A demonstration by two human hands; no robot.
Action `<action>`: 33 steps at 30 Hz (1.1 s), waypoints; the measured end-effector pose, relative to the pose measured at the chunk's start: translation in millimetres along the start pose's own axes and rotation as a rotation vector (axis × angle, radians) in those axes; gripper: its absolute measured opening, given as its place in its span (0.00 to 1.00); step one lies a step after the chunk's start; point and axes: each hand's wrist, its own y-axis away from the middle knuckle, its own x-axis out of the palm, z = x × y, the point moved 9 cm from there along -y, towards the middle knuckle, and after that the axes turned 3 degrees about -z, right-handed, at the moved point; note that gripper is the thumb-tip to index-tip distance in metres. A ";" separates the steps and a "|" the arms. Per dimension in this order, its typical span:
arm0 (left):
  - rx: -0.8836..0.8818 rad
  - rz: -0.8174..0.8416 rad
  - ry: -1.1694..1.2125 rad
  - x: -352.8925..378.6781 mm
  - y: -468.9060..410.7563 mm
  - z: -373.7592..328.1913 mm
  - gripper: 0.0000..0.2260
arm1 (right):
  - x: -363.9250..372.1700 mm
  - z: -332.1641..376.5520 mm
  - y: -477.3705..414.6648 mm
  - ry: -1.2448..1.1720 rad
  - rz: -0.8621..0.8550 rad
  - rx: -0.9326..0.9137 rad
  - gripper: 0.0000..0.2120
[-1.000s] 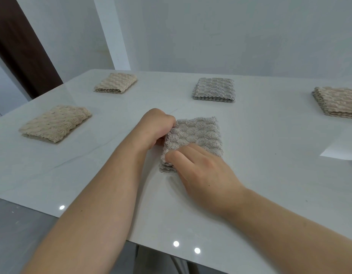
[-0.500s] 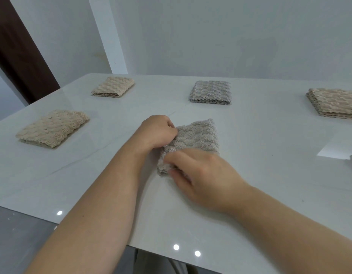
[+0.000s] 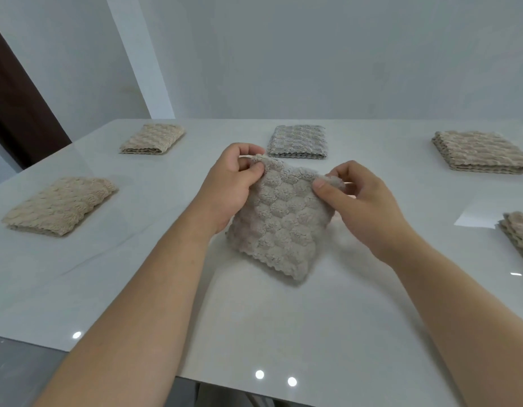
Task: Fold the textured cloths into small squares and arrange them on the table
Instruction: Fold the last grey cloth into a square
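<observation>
Left hand point(image 3: 229, 183) pinching top-left corner of the grey cloth point(image 3: 279, 221), thumb in front, fingers curled behind. Right hand point(image 3: 360, 201) pinching top-right corner the same way. Both hands closed on fabric, not spread. Cloth held up at mid-worktop, folded, several layers thick, tilted so the right lower corner hangs lowest; lower edge looks just touching or barely off the worktop point(image 3: 283, 327), cannot tell which. Scalloped hem visible along the bottom. Around it, already folded and laid flat, well apart from each other: near beige cloth point(image 3: 59, 205) at left, far beige cloth point(image 3: 153, 139) at back left, grey folded cloth point(image 3: 298, 142) at back centre, tan folded cloth point(image 3: 483, 155) at back right, one more folded cloth point(image 3: 518, 233) cut off at right edge. Judging task mostly done, this piece being squared up or carried to a free spot. Risks: pinch only at top corners, so inner layers free to slip and fan open if lifted higher or shaken; plush pile is springy, likely to unfold partly on release without a press-down; glossy worktop gives little friction, so cloth may slide when flattened one-handed; uneven hang suggests layers misaligned, would land as a skewed rectangle, not a square; drifting forward on placement could crowd the grey folded cloth behind.
</observation>
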 end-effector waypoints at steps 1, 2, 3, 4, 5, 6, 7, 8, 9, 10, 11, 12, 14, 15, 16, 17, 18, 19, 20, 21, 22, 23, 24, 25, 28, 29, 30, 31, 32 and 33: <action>0.016 -0.024 -0.001 -1.7 0.0 -0.7 0.08 | 3.8 2.8 1.2 -0.093 0.049 -0.009 0.13; 0.030 -0.045 -0.018 -3.0 0.6 -1.2 0.07 | 8.7 5.2 2.6 -0.152 0.105 -0.013 0.16; 0.042 -0.061 -0.044 -3.7 1.4 -2.0 0.07 | 14.4 7.1 5.0 -0.171 0.161 -0.009 0.17; 0.056 -0.076 -0.074 -3.6 2.7 -3.5 0.07 | 19.5 6.6 7.3 -0.152 0.205 -0.001 0.19; 0.074 -0.091 -0.103 -3.6 3.3 -4.9 0.07 | 23.0 5.4 9.3 -0.121 0.235 0.002 0.20; 0.096 -0.109 -0.135 -4.2 3.7 -6.2 0.07 | 24.8 5.5 11.5 -0.091 0.245 0.000 0.23; 0.123 -0.126 -0.173 -5.3 3.6 -8.3 0.07 | 24.4 5.6 12.6 -0.067 0.242 0.007 0.26; 0.153 -0.143 -0.215 -6.5 3.9 -11.0 0.07 | 22.6 5.4 12.7 -0.045 0.232 0.022 0.30; 0.180 -0.157 -0.248 -8.1 4.6 -13.6 0.08 | 20.5 5.1 12.5 -0.030 0.229 0.046 0.34; 0.201 -0.168 -0.270 -9.6 5.2 -15.7 0.08 | 19.1 3.9 11.6 -0.033 0.234 0.074 0.35; 0.214 -0.171 -0.280 -10.0 5.7 -16.9 0.08 | 18.3 4.0 12.1 -0.060 0.247 0.104 0.34; 0.220 -0.165 -0.285 -8.6 6.2 -17.4 0.08 | 18.9 5.0 12.9 -0.099 0.261 0.134 0.32; 0.226 -0.140 -0.279 -2.3 7.6 -17.6 0.08 | 20.6 6.8 13.7 -0.163 0.277 0.176 0.29; 0.228 -0.131 -0.276 0.8 8.2 -17.6 0.08 | 20.5 6.3 13.4 -0.191 0.275 0.192 0.28; 0.232 -0.133 -0.280 2.2 8.5 -17.5 0.08 | 19.5 4.3 12.8 -0.219 0.268 0.211 0.27; 0.237 -0.147 -0.287 1.3 8.2 -17.3 0.08 | 18.0 2.0 12.4 -0.249 0.262 0.234 0.26; 0.234 -0.166 -0.295 -1.3 7.1 -15.9 0.08 | 17.1 -0.4 12.5 -0.285 0.262 0.258 0.23; 0.216 -0.183 -0.299 -4.5 5.7 -13.3 0.08 | 17.7 -2.8 13.3 -0.322 0.268 0.283 0.20; 0.190 -0.193 -0.304 -7.4 4.3 -9.8 0.08 | 20.0 -4.7 14.9 -0.350 0.281 0.304 0.17; 0.161 -0.196 -0.316 -9.4 3.2 -5.8 0.09 | 22.8 -6.7 16.2 -0.362 0.286 0.320 0.14; 0.135 -0.195 -0.337 -10.3 2.3 -1.9 0.09 | 24.9 -9.0 16.6 -0.361 0.271 0.330 0.11; 0.108 -0.194 -0.361 -10.8 2.0 1.6 0.10 | 25.8 -11.5 15.9 -0.354 0.239 0.337 0.09; 0.083 -0.194 -0.380 -10.5 2.1 4.3 0.10 | 25.3 -14.4 14.3 -0.344 0.193 0.341 0.08; 0.058 -0.194 -0.391 -9.8 2.3 6.8 0.10 | 23.6 -17.5 12.6 -0.334 0.144 0.346 0.08; -0.010 -0.156 -0.428 -2.2 4.5 15.6 0.09 | 12.8 -28.1 8.7 -0.278 0.012 0.357 0.09; -0.031 -0.130 -0.462 2.1 5.5 18.8 0.08 | 8.2 -30.4 7.5 -0.230 -0.024 0.339 0.09; -0.050 -0.102 -0.505 6.4 6.7 22.4 0.09 | 4.7 -31.4 6.3 -0.157 -0.046 0.300 0.10; -0.063 -0.078 -0.551 10.0 8.0 25.8 0.09 | 2.4 -30.6 5.2 -0.065 -0.057 0.254 0.11; -0.068 -0.064 -0.595 12.3 8.9 28.2 0.10 | 0.9 -28.8 4.5 0.031 -0.062 0.215 0.12; -0.067 -0.062 -0.636 12.9 9.2 29.5 0.10 | 0.1 -26.7 4.2 0.114 -0.063 0.192 0.12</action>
